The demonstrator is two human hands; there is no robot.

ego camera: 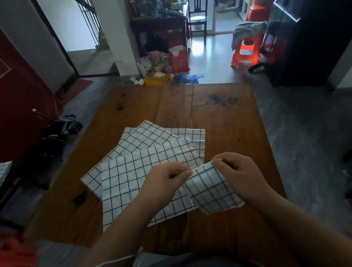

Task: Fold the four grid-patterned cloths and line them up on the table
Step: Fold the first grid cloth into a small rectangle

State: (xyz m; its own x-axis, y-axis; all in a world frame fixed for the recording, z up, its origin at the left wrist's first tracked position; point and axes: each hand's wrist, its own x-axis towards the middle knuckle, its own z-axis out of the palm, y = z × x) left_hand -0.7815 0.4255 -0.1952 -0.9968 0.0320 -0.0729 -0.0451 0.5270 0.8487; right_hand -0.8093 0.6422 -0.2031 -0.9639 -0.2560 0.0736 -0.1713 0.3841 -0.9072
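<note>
1. We pinched the small grid-patterned cloth (213, 190) by its upper edge, our left hand (165, 179) at one corner and our right hand (240, 169) at the other, fingers curled onto the fabric.
2. The cloth looked light, thin and limp. It sagged from the grip, so we judged corners and hems the sensible places to hold, with the layers pinched together.
3. It hung just below the grip, lower edge toward us, over the wooden table (224, 115). It seemed already folded, though the layers were hard to make out.
4. Three flat cloths (136, 179) lay fanned and overlapping beyond and left of the grip, the nearest passing under our left hand.
</note>
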